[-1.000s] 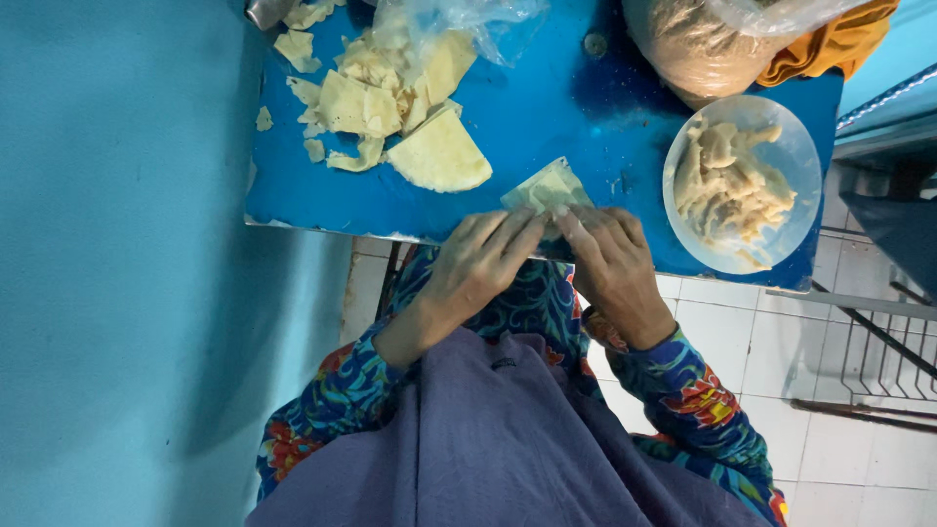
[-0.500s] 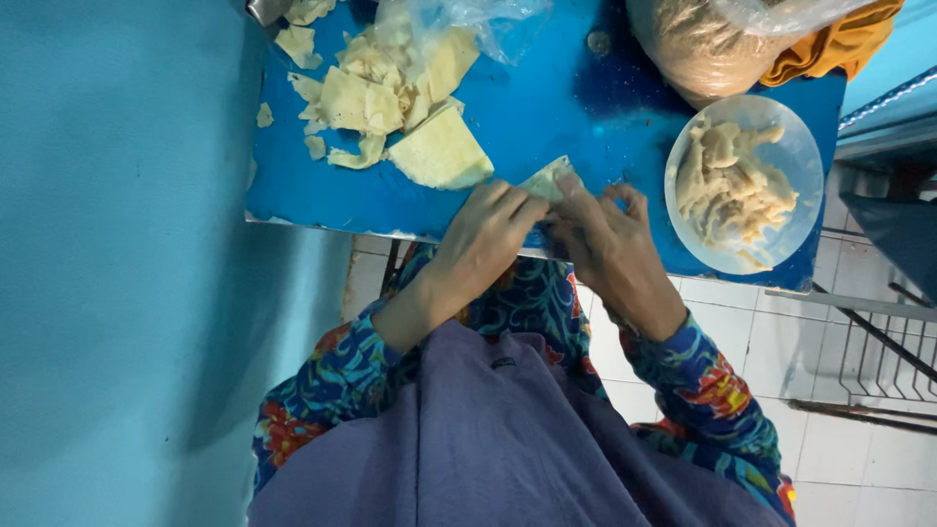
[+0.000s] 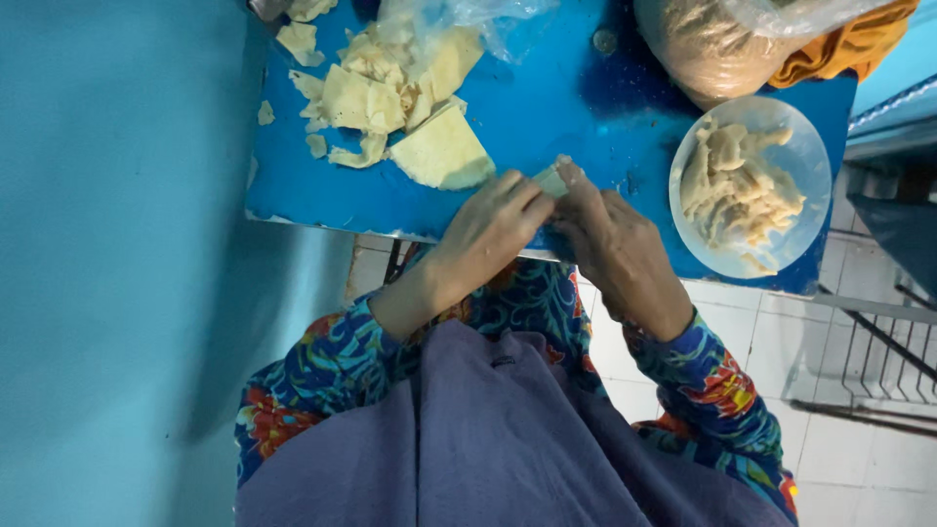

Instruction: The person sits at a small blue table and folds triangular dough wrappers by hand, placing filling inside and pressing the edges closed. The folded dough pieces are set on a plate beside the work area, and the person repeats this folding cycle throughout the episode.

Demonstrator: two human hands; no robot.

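Soft, even indoor light with a cool blue cast fills the room. A dark shadow falls down the teal wall (image 3: 117,293) below the blue table (image 3: 547,117) edge. A faint sheen shows on the clear bowl (image 3: 810,166). Focus is fairly sharp, with no motion blur.

On the table (image 3: 547,107), the wrapper (image 3: 549,180) sits pinched between the left hand (image 3: 493,226) and right hand (image 3: 615,239) at the near edge, with the wrapper pile (image 3: 390,83) behind to the left, the bowl (image 3: 810,156) to the right, and the bag (image 3: 708,44) behind the bowl.
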